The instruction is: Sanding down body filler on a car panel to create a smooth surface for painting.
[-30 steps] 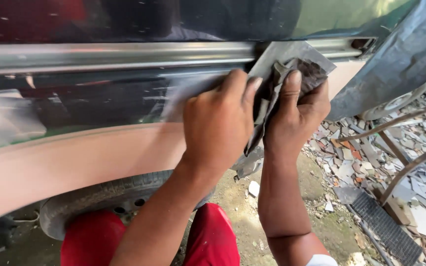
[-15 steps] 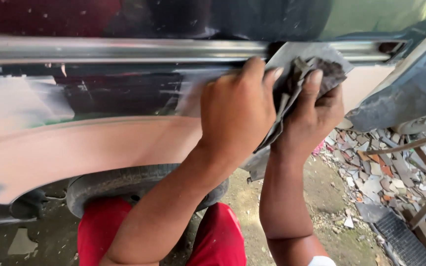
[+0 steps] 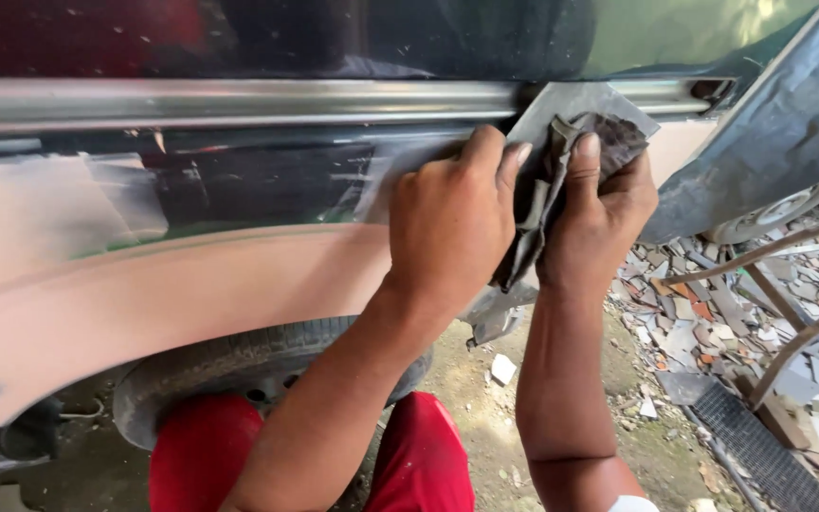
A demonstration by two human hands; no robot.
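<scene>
- Since a second ago both hands and the grey sheet have slid along the panel toward 3 o'clock, up close under the metal strip; the wheel below has come further into view.
- The grey sanding sheet (image 3: 561, 180) lies crumpled and folded against the car body panel (image 3: 191, 294), its upper corner flat over the metal strip (image 3: 239, 100) at 12 o'clock.
- The left hand (image 3: 452, 223) presses knuckles-up on the sheet's 9 o'clock side, fingers curled close and tucked into a fold.
- The right hand (image 3: 599, 223) grips the sheet from 3 o'clock, thumb laid upward across the dark crumpled part, fingers wrapped behind it out of view.
- The two hands sit just beside each other, the sheet between them, a loose tail hanging at 6 o'clock.
- Below the panel, at 7 o'clock, is the tyre (image 3: 239, 365); red trousers (image 3: 419, 455) show at 6 o'clock.
- Broken tile rubble (image 3: 713, 332) covers the ground at 4 o'clock.
</scene>
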